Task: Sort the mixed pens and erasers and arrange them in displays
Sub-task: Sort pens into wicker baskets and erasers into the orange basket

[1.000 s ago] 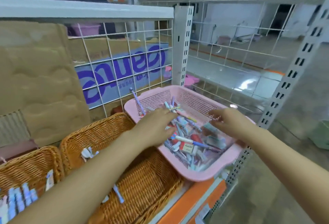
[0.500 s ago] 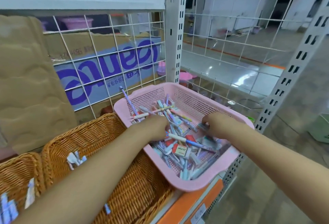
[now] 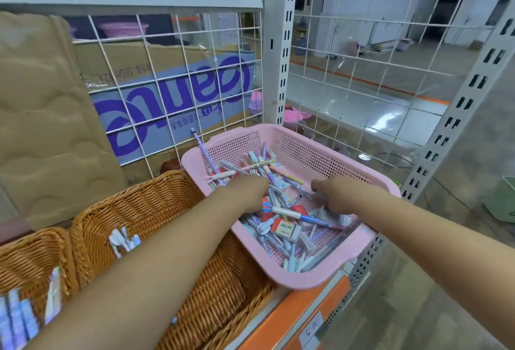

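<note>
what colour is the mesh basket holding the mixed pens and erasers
Pink all over. The perforated plastic basket shows best in the head view, the only one.

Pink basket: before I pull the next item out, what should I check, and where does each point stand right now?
1. Both hands in the pink basket: ok. The left hand and the right hand are on the pile.
2. Grip on an item: cannot tell. Both hands' fingers curl down out of sight.
3. Pile sorted: not ok. Pens lie mixed with erasers such as the 2B eraser.
4. Room in the near wicker basket: ok. Only a few items show in it.
5. Nothing sticking out: not ok. A purple pen leans over the far left rim.
</note>
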